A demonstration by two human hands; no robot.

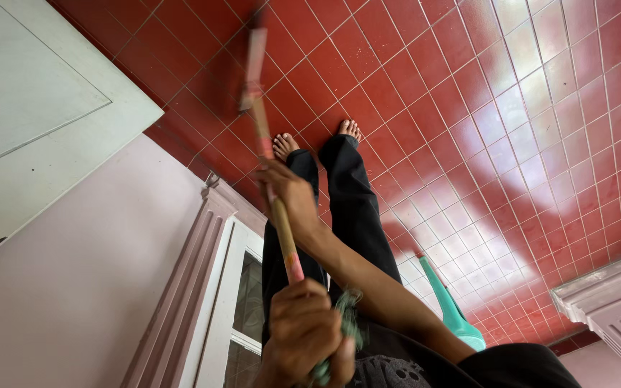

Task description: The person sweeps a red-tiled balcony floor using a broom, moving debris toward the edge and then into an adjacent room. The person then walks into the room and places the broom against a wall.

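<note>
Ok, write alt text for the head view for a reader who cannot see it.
Two hands grip a long wooden stick, blurred at its far end, over a red tiled floor: one hand further along it, the other hand nearest the camera. Below are black trousers, bare feet, a pink wall and a teal plastic object.

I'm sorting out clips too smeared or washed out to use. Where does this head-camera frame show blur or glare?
Head view: the far end of the stick is motion-blurred; the near hand is soft, close to the lens; window glare whitens the red floor tiles at right; the legs and the far hand stay fairly sharp.
</note>
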